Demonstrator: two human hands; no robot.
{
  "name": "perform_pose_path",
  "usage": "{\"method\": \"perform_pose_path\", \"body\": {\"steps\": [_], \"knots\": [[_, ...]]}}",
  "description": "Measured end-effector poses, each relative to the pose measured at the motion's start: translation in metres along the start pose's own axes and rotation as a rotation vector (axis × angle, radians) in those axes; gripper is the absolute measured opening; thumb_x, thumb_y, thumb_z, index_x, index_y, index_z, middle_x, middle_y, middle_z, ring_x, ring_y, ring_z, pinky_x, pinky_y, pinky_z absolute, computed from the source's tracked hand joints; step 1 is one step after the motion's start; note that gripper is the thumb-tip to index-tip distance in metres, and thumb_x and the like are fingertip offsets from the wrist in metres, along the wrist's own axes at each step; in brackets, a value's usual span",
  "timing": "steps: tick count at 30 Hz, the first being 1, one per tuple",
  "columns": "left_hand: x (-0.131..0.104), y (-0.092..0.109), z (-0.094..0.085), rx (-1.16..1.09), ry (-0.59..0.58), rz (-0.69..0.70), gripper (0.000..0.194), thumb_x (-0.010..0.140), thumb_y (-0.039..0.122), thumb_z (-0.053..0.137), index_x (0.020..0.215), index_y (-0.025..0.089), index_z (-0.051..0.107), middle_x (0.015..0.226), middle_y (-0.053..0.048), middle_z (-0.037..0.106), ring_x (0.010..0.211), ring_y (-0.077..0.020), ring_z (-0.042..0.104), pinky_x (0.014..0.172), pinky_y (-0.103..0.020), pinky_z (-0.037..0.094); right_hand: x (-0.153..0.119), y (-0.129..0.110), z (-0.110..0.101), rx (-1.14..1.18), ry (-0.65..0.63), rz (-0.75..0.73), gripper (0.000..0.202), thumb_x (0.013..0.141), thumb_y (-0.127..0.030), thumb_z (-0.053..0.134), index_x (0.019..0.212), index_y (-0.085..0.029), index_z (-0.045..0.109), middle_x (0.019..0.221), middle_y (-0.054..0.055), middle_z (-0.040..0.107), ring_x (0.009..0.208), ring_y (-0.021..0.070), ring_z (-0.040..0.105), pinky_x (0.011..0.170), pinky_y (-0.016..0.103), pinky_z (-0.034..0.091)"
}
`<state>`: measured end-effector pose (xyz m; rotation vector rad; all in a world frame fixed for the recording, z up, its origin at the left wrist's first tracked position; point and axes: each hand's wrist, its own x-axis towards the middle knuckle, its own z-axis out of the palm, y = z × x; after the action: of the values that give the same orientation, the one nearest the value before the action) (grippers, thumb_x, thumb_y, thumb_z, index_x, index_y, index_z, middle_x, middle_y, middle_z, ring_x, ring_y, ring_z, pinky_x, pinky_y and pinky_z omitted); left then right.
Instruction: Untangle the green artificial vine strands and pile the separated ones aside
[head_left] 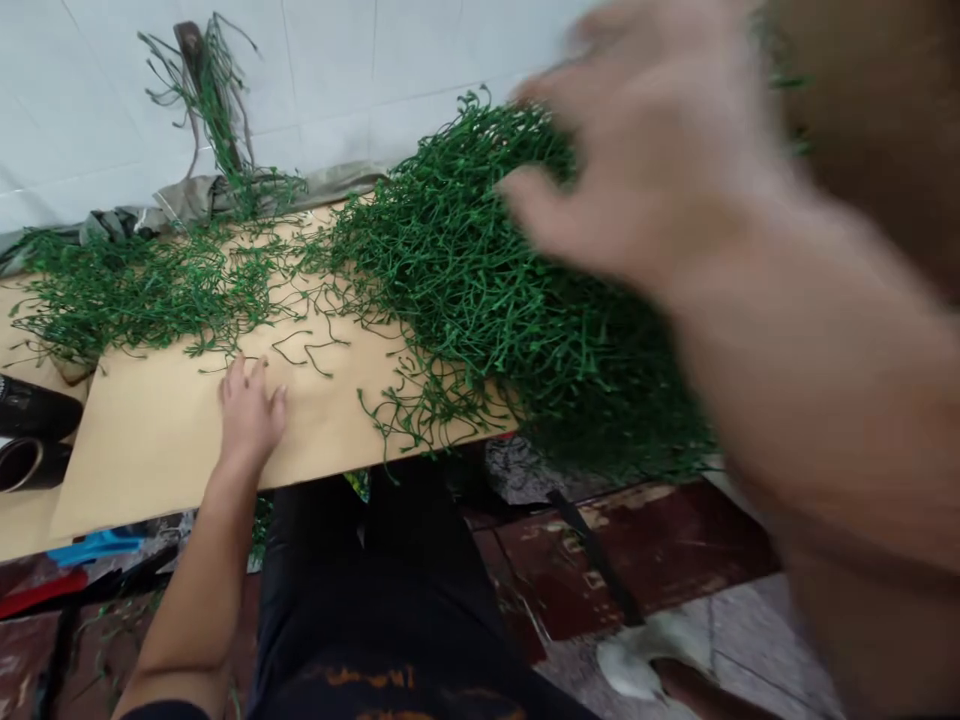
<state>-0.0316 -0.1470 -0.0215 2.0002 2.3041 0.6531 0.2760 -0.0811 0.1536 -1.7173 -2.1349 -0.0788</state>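
Though illegible, orange lettering [375, 680] below left hand [251, 415], grip slack on cardboard [157, 430], and right hand [660, 170], grip wide by green stems [480, 260].

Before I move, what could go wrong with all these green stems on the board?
The big heap of green stems could spill: on the right it seems to bulge past the front edge of the board. Loose stems near that edge might also get brushed off. And the heap's stems lie crisscrossed, so a pull by your right hand could drag several along in a tangle.
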Motion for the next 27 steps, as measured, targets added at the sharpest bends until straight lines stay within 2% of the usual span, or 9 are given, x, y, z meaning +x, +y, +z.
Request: {"method": "perform_pose_path", "body": {"steps": [2,3,4,7,10,14,21,24,27], "knots": [[-0.004,-0.01,-0.003,-0.007,0.008,-0.051,0.053,0.084,0.037,0.046,0.132,0.014,0.048,0.147,-0.019,0.037,0.139,-0.0337,0.03,0.112,-0.056,0.025,-0.006,-0.047,0.043,-0.106,-0.192,-0.376,0.055,0.083,-0.04,0.056,0.129,-0.012,0.052,0.146,0.016,0.034,0.139,0.0327,0.024,0.112,0.05,0.02],[-0.008,-0.014,-0.005,-0.002,-0.003,-0.074,0.054,0.085,0.038,0.044,0.133,0.014,0.047,0.147,-0.02,0.037,0.139,-0.0336,0.03,0.112,-0.056,0.025,-0.001,-0.062,0.065,-0.096,-0.288,-0.455,0.056,0.08,-0.044,0.059,0.129,-0.015,0.052,0.146,0.012,0.035,0.138,0.0343,0.024,0.111,0.056,0.02],[-0.012,-0.017,-0.006,0.012,-0.017,-0.091,0.055,0.086,0.039,0.043,0.133,0.013,0.046,0.147,-0.02,0.037,0.139,-0.0337,0.03,0.112,-0.056,0.024,0.008,-0.072,0.087,-0.076,-0.313,-0.49,0.059,0.078,-0.049,0.06,0.128,-0.018,0.052,0.145,0.011,0.037,0.138,0.0362,0.024,0.11,0.059,0.02],[-0.027,-0.017,-0.008,0.091,-0.084,-0.08,0.057,0.087,0.04,0.039,0.134,0.008,0.046,0.148,-0.022,0.035,0.139,-0.0348,0.03,0.113,-0.055,0.022,0.043,-0.074,0.142,-0.11,-0.309,-0.345,0.069,0.071,-0.059,0.062,0.126,-0.018,0.053,0.143,0.013,0.037,0.136,0.0416,0.022,0.107,0.064,0.018],[-0.036,-0.007,-0.007,0.123,-0.136,-0.002,0.059,0.088,0.041,0.037,0.134,0.005,0.046,0.148,-0.023,0.034,0.139,-0.035,0.03,0.114,-0.053,0.022,0.061,-0.061,0.17,-0.088,-0.367,-0.133,0.073,0.073,-0.059,0.061,0.125,-0.008,0.053,0.137,0.022,0.04,0.134,0.0448,0.024,0.105,0.064,0.021],[-0.035,0.018,0.002,0.052,-0.178,0.111,0.057,0.089,0.043,0.037,0.133,0.008,0.047,0.148,-0.021,0.036,0.139,-0.0331,0.029,0.114,-0.052,0.024,0.039,-0.047,0.172,-0.162,-0.363,-0.081,0.065,0.078,-0.054,0.057,0.124,-0.007,0.055,0.134,0.023,0.045,0.131,0.0437,0.03,0.1,0.059,0.031],[-0.03,0.084,0.02,-0.07,-0.397,0.386,0.063,0.091,0.046,0.034,0.14,0.005,0.038,0.15,-0.021,0.031,0.141,-0.0321,0.026,0.116,-0.049,0.021,-0.022,-0.037,0.151,-0.268,-0.318,-0.124,0.056,0.088,-0.054,0.038,0.116,-0.01,0.06,0.123,0.021,0.053,0.111,0.0366,0.047,0.085,0.046,0.043],[-0.03,0.096,0.024,-0.089,-0.407,0.44,0.064,0.09,0.046,0.037,0.14,0.005,0.036,0.15,-0.021,0.032,0.141,-0.0331,0.025,0.115,-0.051,0.022,-0.04,-0.036,0.147,-0.277,-0.315,-0.14,0.052,0.088,-0.049,0.04,0.117,-0.01,0.058,0.127,0.02,0.051,0.109,0.0359,0.048,0.084,0.044,0.043],[-0.028,0.097,0.027,-0.132,-0.389,0.449,0.065,0.088,0.042,0.043,0.139,0.004,0.036,0.149,-0.023,0.033,0.141,-0.0331,0.027,0.115,-0.052,0.022,-0.052,-0.036,0.145,-0.268,-0.309,-0.152,0.046,0.088,-0.042,0.045,0.119,-0.011,0.057,0.132,0.019,0.049,0.111,0.0358,0.046,0.085,0.043,0.042]]}}
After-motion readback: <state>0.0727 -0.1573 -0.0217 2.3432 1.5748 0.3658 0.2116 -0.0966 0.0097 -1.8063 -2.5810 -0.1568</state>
